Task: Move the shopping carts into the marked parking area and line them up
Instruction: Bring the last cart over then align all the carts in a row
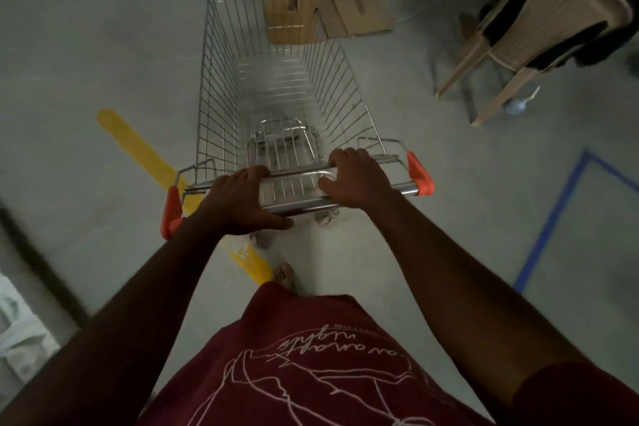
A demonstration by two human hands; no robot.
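single head cam, wide-angle, looks forward and steeply down over the cart, close, floor fills frame

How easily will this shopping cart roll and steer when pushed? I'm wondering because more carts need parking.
The shopping cart probably feels light: its wire basket looks empty. It should roll readily, since it stands on small wheels over smooth grey floor. Steering seems manageable, as the left hand and right hand both grip the handle bar.

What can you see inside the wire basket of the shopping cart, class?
The shopping cart basket holds no goods; only the folded wire child seat sits by the handle, gripped by the left hand and right hand. The seat hides the basket floor beneath it.
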